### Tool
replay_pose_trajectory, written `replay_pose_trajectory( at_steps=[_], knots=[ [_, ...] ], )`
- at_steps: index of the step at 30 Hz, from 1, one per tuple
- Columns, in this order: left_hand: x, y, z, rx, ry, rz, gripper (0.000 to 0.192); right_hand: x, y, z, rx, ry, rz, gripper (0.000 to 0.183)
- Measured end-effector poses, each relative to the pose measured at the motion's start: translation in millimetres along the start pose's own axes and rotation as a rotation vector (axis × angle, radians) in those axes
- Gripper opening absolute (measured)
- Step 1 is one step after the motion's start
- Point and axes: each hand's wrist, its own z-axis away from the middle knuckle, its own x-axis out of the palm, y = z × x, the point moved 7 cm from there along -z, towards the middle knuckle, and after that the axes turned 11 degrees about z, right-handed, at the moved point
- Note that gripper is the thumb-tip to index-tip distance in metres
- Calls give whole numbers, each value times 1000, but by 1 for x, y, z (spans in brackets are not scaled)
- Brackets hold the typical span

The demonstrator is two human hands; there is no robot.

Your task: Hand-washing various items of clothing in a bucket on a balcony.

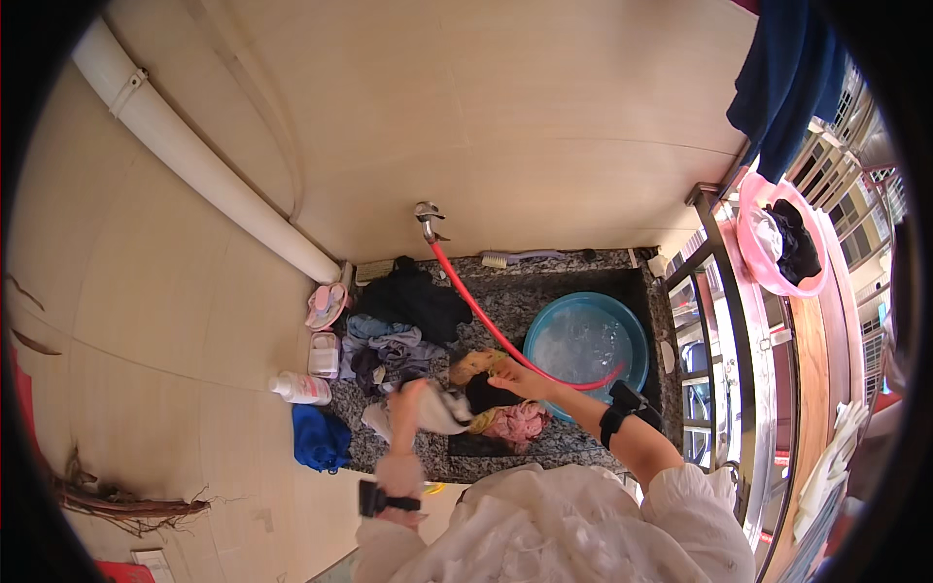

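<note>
My left hand [407, 405], blurred, grips a white cloth with dark parts [439, 412] above the granite counter. My right hand [513, 379] is over a black cloth [490, 394] and a yellow patterned cloth [474, 366]; whether its fingers grip either is unclear. Just below lies a crumpled pink cloth [520, 423]. Right of my right hand, a blue plastic basin [536, 328] holds water with some foam. A red hose [474, 302] runs from the wall tap [427, 213] to the basin, passing behind my right wrist.
A heap of black [412, 299] and grey-blue garments [393, 346] lies on the left of the granite sink [503, 291]. A detergent bottle [302, 388] and a blue cloth [319, 437] sit at the left edge. A scrub brush [519, 257] rests behind. Beyond the railing hangs a pink basin [754, 255].
</note>
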Motion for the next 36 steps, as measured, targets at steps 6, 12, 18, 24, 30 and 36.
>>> replay_pose_trajectory(
  at_steps=[6,12,18,24,30,36],
  knots=[
    [-151,2,-31,-161,18,126,81,61,65,-21,-56,22,947,80],
    [-206,-55,-43,-21,155,-269,94,54,76,-42,117,23,891,67],
    [-205,-61,-16,216,273,-546,81,5,45,-23,-4,115,149,37],
    [-180,-45,4,357,217,-482,66,-42,11,20,108,191,-424,45],
    [-176,-61,12,349,233,-546,56,-127,-56,68,32,383,-697,54],
    [-172,-59,1,244,108,-444,53,-187,-60,105,24,519,-685,56]
  ],
)
